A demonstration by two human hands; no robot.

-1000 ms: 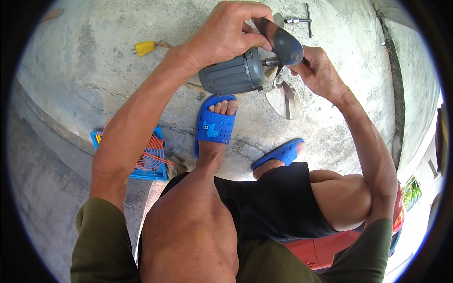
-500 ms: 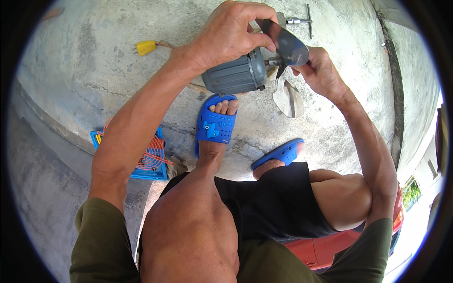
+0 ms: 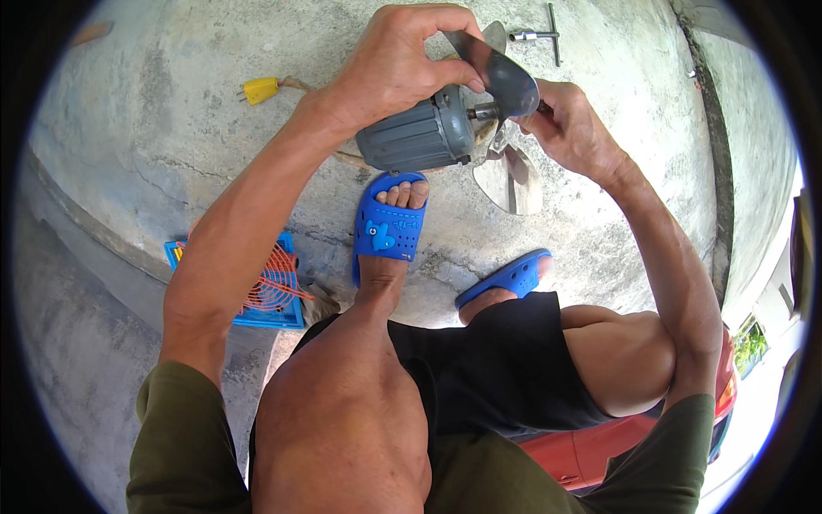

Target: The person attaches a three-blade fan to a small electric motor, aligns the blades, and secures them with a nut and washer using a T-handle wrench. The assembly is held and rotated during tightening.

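Note:
A grey ribbed electric motor lies on its side on the concrete, its metal shaft pointing right. On that shaft sits a metal fan blade; one wing stands up and another, shiny, hangs toward me. My left hand reaches over the motor, thumb and fingers closed on the edge of the upper wing. At the hub's outer end, my right hand has its fingers pinched around a small dark piece, mostly hidden by the fingers.
Beyond the blade lies a T-handle socket wrench. A yellow plug on a cord rests left of the motor. My feet in blue sandals are close by. A blue basket with an orange wire guard stands at left.
Motor and fan blade have shifted slightly left, with both hands moving along. The dark piece between my right fingers now shows beside the blade's edge.

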